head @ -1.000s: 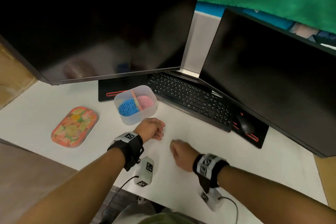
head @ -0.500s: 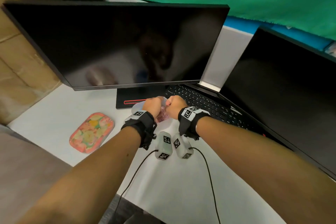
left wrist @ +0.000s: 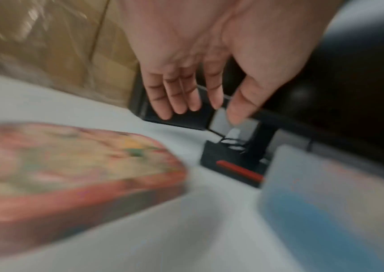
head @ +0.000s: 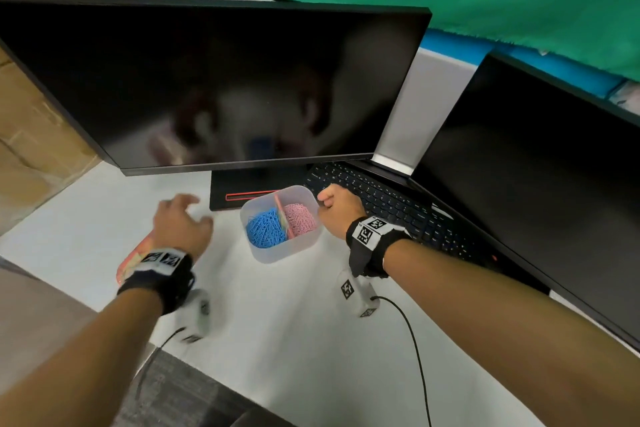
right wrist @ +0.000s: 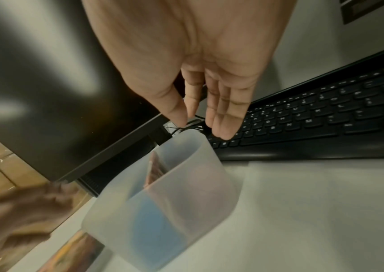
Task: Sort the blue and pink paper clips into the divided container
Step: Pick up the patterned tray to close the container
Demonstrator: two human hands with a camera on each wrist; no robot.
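A translucent divided container (head: 280, 251) (right wrist: 193, 176) (left wrist: 325, 184) stands on the white desk. Blue paper clips (head: 265, 227) fill its left compartment and pink paper clips (head: 300, 217) its right one, with a pink divider between. My left hand (head: 183, 218) (left wrist: 200, 103) hovers to the left of the container, fingers spread and empty, blurred by motion. My right hand (head: 337, 206) (right wrist: 200, 117) sits just right of the container over the keyboard edge, fingers straight and holding nothing.
A flowered pink tray (head: 138, 253) (left wrist: 69, 165) lies at the left under my left wrist. Two dark monitors (head: 207, 87) stand behind, with a black keyboard (head: 398, 211) (right wrist: 325, 110) right of the container. Cardboard boxes (head: 31, 135) stand far left.
Both hands have drawn apart from over the container: the left swung out to the left above the tray, the right moved to the container's right side. The container now shows uncovered.
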